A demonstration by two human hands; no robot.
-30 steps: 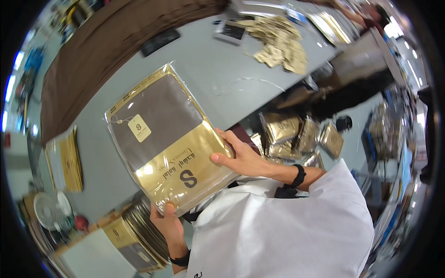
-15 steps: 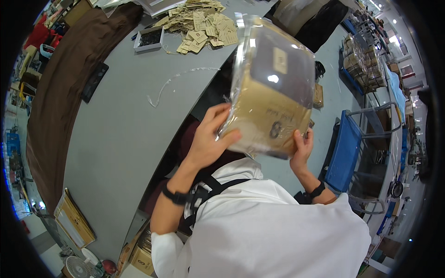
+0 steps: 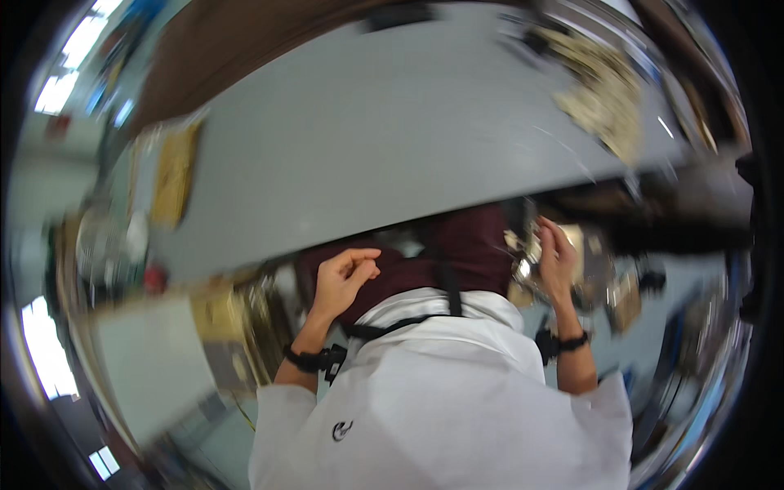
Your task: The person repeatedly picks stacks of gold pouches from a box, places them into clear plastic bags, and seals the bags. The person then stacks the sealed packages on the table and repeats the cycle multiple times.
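- Far left, a yellow-brown flat packet (image 3: pixel 173 173) lies on the grey worktop (image 3: pixel 392 139), well apart from both hands
- Left hand (image 3: pixel 343 276) is loosely curled and holds nothing
- Right hand (image 3: pixel 558 260) touches a shiny clear-wrapped packet (image 3: pixel 531 260) below the worktop edge; blur hides whether it grips
- The packet looks light, flexible and slippery; I'd judge its edges safest to grip

A blurred, shiny clear packet (image 3: pixel 531 265) sits upright against the right hand (image 3: pixel 558 260).
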